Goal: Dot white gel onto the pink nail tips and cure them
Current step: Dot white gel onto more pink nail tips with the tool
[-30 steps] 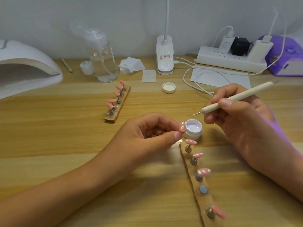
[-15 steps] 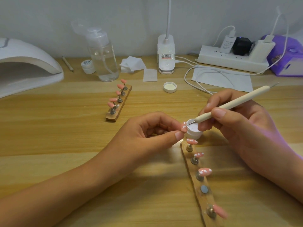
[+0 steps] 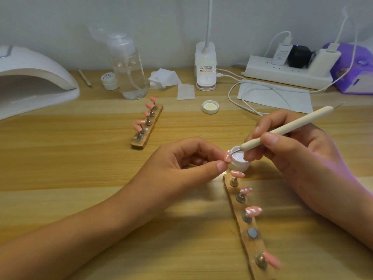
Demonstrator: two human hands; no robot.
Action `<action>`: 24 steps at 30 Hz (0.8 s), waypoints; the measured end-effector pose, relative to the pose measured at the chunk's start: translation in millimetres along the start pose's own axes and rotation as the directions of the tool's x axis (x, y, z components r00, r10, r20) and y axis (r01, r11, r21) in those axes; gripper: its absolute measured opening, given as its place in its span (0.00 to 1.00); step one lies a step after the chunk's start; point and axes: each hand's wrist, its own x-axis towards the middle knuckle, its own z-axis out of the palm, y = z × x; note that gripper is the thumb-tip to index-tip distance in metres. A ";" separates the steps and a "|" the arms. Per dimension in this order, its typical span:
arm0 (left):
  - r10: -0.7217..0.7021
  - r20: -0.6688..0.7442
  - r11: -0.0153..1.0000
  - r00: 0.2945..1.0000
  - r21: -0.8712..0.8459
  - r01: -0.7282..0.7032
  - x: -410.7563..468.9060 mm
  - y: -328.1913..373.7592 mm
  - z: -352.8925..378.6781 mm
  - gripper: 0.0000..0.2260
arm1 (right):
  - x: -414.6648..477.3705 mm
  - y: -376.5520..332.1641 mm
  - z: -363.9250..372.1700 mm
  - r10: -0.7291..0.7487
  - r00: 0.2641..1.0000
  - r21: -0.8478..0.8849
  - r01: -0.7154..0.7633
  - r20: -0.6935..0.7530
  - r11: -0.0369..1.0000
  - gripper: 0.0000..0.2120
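Wood grain in a warm yellow covers the table (image 3: 70, 168), which runs back to a plain pale grey wall (image 3: 60, 21). Near the middle, the left hand (image 3: 191, 164) pinches 1 pink nail tip (image 3: 228, 157) between thumb and forefinger. The right hand (image 3: 292, 150) grips a cream dotting stick (image 3: 282, 130) like a pen. Its metal point sits at that tip, right over the rim of an open jar of white gel (image 3: 241, 160); whether it touches is too fine to tell. Just near of the jar lies a wooden strip (image 3: 250, 247) with 4 pink tips on pegs, 3 of them dotted white, and 1 bare blue pad. A second strip (image 3: 157, 118) with 5 plain pink tips lies far left of the hands. Along the wall stand a white curing lamp (image 3: 36, 81) at far left, a clear pump bottle (image 3: 129, 71), a stack of white wipes (image 3: 164, 78), a desk lamp base (image 3: 205, 67) and a power strip (image 3: 282, 75) with chargers. A loose white lid (image 3: 210, 106) rests near the lamp base.
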 end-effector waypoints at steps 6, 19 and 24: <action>-0.002 -0.003 1.000 1.000 0.000 0.002 -0.4 0.1 0.5 0.06 | -0.7 -0.5 0.3 0.001 1.000 -0.005 -0.001 0.004 1.000 0.10; -0.007 -0.014 1.000 1.000 0.002 0.007 0.1 0.7 0.8 0.05 | -0.4 0.8 -1.1 0.012 1.000 -0.006 -0.012 -0.002 1.000 0.12; -0.010 -0.005 1.000 1.000 0.002 0.010 -0.5 1.5 0.5 0.04 | -0.7 -0.1 -1.5 0.011 1.000 0.000 -0.011 0.005 1.000 0.12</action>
